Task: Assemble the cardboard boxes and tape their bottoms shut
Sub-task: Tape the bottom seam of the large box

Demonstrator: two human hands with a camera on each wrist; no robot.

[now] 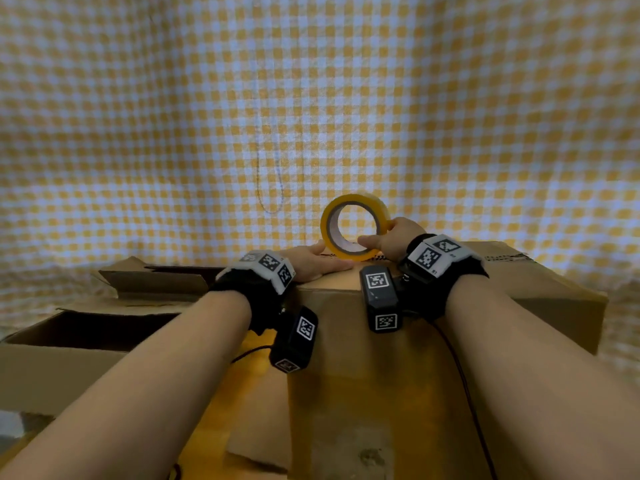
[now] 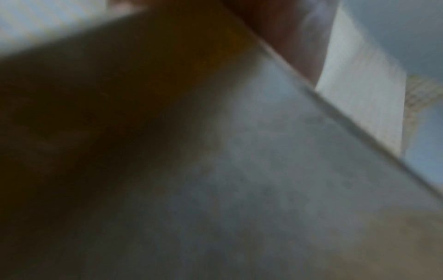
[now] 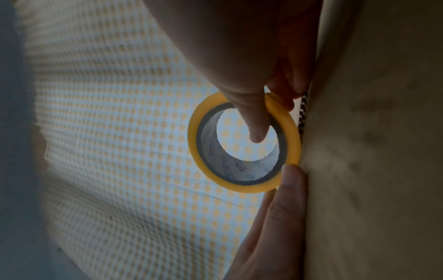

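Hands (image 1: 394,237) hide tape roll's (image 1: 353,230) contact with box (image 1: 381,358).

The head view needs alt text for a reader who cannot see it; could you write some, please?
A person's right hand holds a yellow tape roll upright on a cardboard box, while the left hand lies flat beside it. Open boxes sit left; checkered cloth hangs behind.

Yellow tape roll (image 1: 355,230) upright on closed box (image 1: 433,341)
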